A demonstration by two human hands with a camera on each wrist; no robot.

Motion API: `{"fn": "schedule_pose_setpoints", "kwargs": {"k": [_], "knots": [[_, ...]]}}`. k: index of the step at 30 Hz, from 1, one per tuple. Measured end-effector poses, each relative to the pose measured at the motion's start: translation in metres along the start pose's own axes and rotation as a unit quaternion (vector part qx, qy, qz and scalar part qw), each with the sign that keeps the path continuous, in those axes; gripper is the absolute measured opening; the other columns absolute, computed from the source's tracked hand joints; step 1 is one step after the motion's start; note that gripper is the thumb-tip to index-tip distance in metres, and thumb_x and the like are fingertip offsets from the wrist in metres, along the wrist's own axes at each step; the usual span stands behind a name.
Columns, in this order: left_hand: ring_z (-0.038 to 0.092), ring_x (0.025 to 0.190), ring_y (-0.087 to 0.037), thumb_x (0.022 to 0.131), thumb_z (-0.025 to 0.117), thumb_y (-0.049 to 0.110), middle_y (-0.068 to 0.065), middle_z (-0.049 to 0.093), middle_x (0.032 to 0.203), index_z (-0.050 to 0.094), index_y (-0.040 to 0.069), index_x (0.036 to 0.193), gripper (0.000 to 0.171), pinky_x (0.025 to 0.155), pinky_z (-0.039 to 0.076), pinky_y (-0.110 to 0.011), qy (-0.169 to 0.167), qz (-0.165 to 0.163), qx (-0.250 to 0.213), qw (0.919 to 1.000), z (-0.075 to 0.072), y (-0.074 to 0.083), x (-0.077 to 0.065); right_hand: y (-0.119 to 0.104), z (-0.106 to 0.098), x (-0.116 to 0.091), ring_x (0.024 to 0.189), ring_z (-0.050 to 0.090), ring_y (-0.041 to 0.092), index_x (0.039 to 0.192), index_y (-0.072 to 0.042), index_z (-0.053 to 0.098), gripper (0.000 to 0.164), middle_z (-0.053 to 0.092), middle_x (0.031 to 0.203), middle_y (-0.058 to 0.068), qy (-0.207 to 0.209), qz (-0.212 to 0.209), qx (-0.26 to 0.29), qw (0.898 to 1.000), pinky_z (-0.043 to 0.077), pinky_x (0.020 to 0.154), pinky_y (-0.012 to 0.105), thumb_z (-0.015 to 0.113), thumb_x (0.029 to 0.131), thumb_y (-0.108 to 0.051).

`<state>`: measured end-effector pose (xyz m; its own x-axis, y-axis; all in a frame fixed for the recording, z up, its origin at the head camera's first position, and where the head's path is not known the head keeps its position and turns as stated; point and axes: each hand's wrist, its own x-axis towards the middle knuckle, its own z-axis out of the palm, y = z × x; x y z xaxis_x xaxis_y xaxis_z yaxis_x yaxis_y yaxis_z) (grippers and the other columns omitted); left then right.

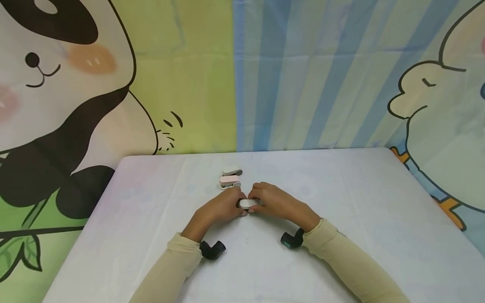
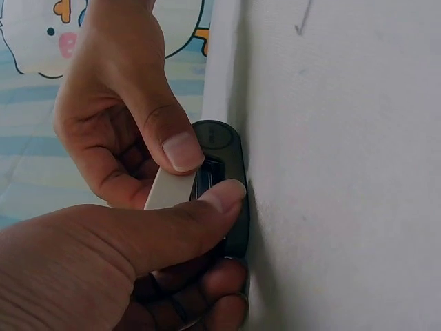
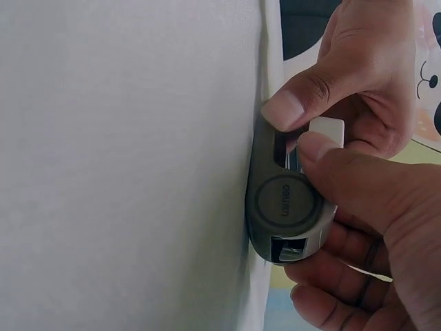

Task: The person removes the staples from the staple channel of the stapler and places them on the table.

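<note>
Between both hands a small stapler (image 1: 248, 203) stands on the white tabletop, with a white top and a dark grey base. In the left wrist view the left hand (image 1: 226, 205) grips one end, its thumb lying across the dark base (image 2: 236, 162) and its fingers curled at the side. The right hand (image 1: 278, 203) holds the other end, thumb against the white lever (image 2: 169, 189). Seen from the right wrist, the base's round end (image 3: 286, 200) carries raised lettering, and a metal slot shows at its tip. Fingers hide part of the stapler.
Just beyond the hands lie a pink stapler (image 1: 229, 180) and, behind it, a white and grey one (image 1: 232, 171). A white cloth covers the table (image 1: 341, 185). A printed cartoon curtain (image 1: 189, 75) hangs along the table's far edge.
</note>
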<state>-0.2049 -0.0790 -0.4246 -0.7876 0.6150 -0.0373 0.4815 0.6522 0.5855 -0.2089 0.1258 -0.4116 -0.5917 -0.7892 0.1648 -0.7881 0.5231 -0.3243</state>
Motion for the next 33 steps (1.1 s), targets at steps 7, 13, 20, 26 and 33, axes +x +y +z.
{"fn": "schedule_pose_setpoints", "kwargs": {"k": [7,13,20,26,33], "knots": [[0.050,0.071,-0.012,0.083,0.079,0.011,0.003,0.056,0.079,0.066,0.006,0.090,0.016,0.065,0.043,-0.030,-0.001,-0.008,-0.004,1.0000,-0.002,-0.004,-0.002,-0.002,-0.002,0.003,0.080,0.049,0.011,0.112,-0.006,0.068,0.027,0.054,0.093,-0.001,-0.011,-0.028,-0.029,0.999,0.043,0.071,0.026,0.071,0.091,-0.022],[0.048,0.069,-0.012,0.083,0.079,0.012,0.002,0.054,0.076,0.063,0.009,0.084,0.016,0.063,0.041,-0.030,-0.004,-0.013,-0.001,0.9999,-0.004,-0.004,-0.002,-0.002,-0.007,0.004,0.088,0.054,0.014,0.117,-0.003,0.063,0.031,0.058,0.103,0.004,-0.031,-0.015,-0.015,0.999,0.046,0.078,0.030,0.068,0.093,-0.022],[0.047,0.072,-0.014,0.085,0.077,0.014,-0.001,0.051,0.080,0.061,0.006,0.089,0.018,0.064,0.039,-0.031,-0.006,-0.024,0.011,0.9996,-0.004,0.000,0.001,-0.001,-0.014,0.001,0.085,0.053,0.013,0.120,-0.001,0.061,0.032,0.058,0.103,0.004,-0.037,-0.008,-0.003,0.999,0.046,0.075,0.031,0.068,0.093,-0.018],[0.050,0.072,-0.012,0.084,0.077,0.010,0.001,0.057,0.080,0.067,0.004,0.094,0.015,0.066,0.043,-0.030,-0.018,-0.031,-0.016,0.9992,-0.002,0.000,0.003,0.006,-0.020,-0.003,0.089,0.059,0.013,0.117,-0.001,0.061,0.028,0.060,0.103,0.001,-0.062,0.044,0.081,0.994,0.049,0.075,0.030,0.068,0.093,-0.014],[0.052,0.075,-0.013,0.083,0.078,0.009,0.002,0.058,0.082,0.067,0.004,0.095,0.016,0.070,0.045,-0.031,-0.020,-0.045,-0.031,0.9983,-0.001,0.002,0.004,0.015,-0.032,-0.008,0.089,0.065,0.010,0.110,-0.003,0.066,0.022,0.066,0.099,-0.001,-0.065,0.049,0.155,0.985,0.052,0.077,0.030,0.069,0.089,-0.007]]}}
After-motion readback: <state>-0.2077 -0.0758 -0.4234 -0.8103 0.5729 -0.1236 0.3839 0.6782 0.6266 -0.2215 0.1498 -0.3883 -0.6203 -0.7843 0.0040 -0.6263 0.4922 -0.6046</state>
